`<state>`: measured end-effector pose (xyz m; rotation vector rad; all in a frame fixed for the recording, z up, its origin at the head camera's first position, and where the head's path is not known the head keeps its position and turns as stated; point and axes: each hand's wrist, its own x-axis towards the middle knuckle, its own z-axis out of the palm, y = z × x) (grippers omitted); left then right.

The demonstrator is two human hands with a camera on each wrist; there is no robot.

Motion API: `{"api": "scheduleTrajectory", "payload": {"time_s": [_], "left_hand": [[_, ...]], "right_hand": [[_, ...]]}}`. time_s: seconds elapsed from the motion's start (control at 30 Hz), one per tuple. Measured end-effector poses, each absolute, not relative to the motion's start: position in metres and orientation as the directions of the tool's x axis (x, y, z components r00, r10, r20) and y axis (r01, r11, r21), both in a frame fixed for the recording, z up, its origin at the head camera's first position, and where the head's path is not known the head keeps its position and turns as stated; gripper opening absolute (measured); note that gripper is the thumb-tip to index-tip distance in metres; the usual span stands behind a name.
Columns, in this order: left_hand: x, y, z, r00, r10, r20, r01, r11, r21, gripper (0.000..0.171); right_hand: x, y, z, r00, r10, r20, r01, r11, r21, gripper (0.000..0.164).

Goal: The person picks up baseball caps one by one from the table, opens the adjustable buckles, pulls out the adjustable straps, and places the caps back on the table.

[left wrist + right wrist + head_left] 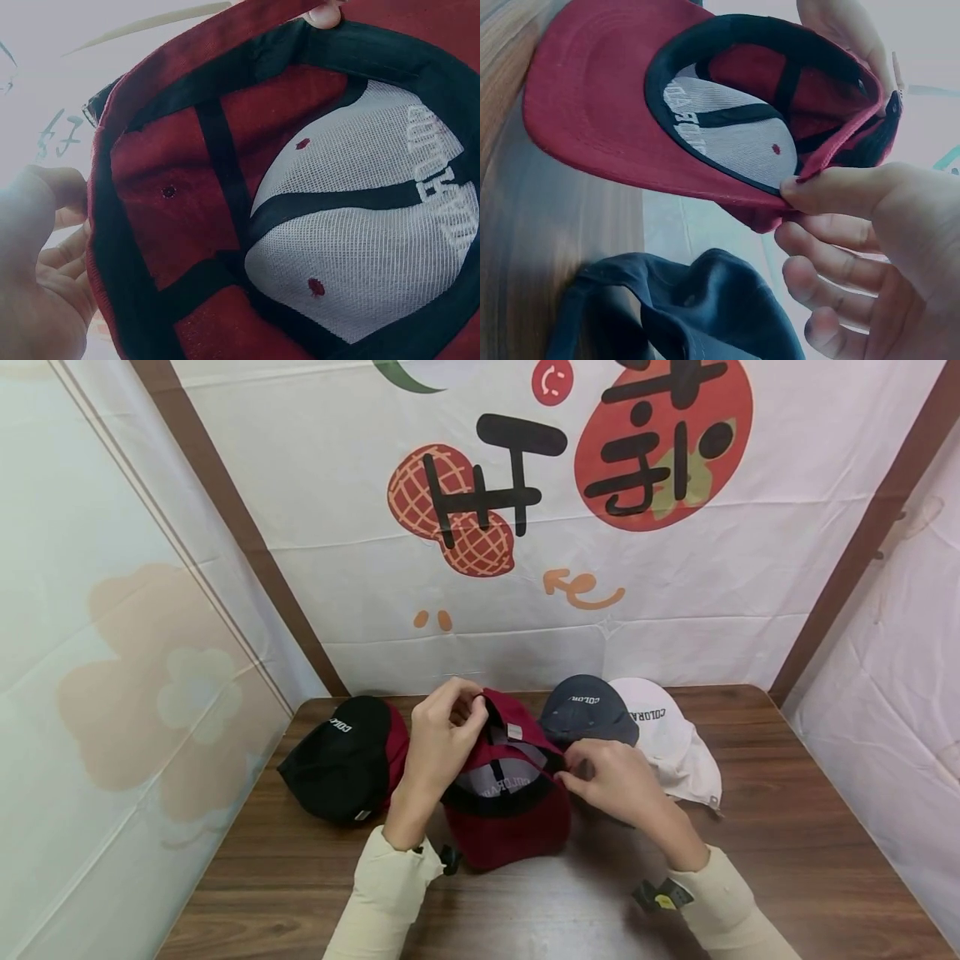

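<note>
Both hands hold a dark red baseball cap (512,837) with its inside facing up and its brim towards me. In the head view my left hand (444,731) pinches the left rim near the back. My right hand (618,777) grips the right rim. From the right wrist view, the thumb and forefinger of the right hand (870,225) pinch the band beside the brim, the other fingers bent below. White mesh lining (352,217) with raised lettering and black seam tape shows inside the cap. At the left wrist view's edge, the left hand (45,277) meets the cap's rim.
A black and red cap (341,760) lies to the left on the wooden table (780,843). Behind the right hand sit a dark navy cap (588,710) and a white cap (663,727). A printed white cloth (315,527) hangs behind the table.
</note>
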<state>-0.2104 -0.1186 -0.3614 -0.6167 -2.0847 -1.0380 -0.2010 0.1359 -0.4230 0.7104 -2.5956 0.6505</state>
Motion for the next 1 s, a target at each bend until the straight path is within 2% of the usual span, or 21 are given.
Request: {"api": "scheduleTrajectory", "payload": {"time_s": [0.5, 1.0], "left_hand": [[-0.202, -0.129, -0.349, -0.565, 0.027, 0.825, 0.695, 0.555, 0.457, 0.006], [-0.207, -0.134, -0.344, -0.552, 0.012, 0.834, 0.679, 0.587, 0.441, 0.009]], "right_hand": [[-0.215, 0.107, -0.423, -0.714, -0.369, 0.594, -0.639, 0.691, -0.338, 0.009], [-0.238, 0.089, -0.426, -0.674, -0.298, 0.676, -0.621, 0.723, -0.301, 0.008]]}}
